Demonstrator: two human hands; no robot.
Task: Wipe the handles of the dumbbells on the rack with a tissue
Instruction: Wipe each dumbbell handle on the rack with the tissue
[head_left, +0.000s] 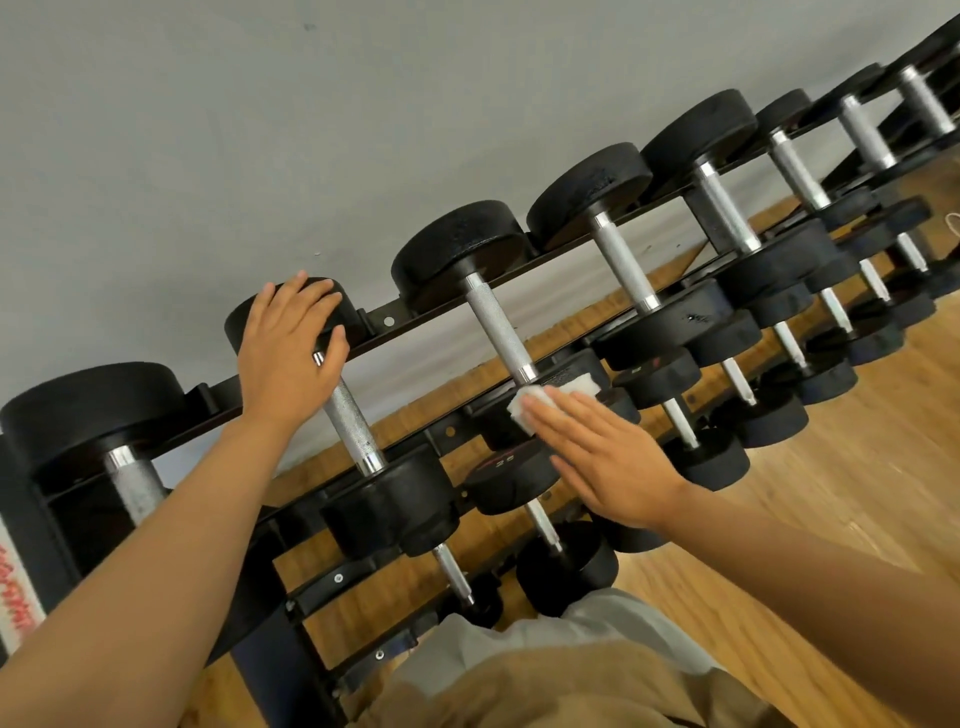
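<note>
White tissue (540, 399) under flat right hand (605, 457), pressed on near head of third top-row dumbbell (498, 332) | left hand (288, 351) spread flat on far head of second dumbbell (349, 415) | black rack (387, 319) against grey wall (260, 130)

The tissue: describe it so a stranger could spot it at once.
Start at the black dumbbell rack along the grey wall and find the right hand reaching over its top row. The tissue lies under those straight fingertips, at the near end of a knurled handle. It is the only white, soft thing among black weights.
</note>
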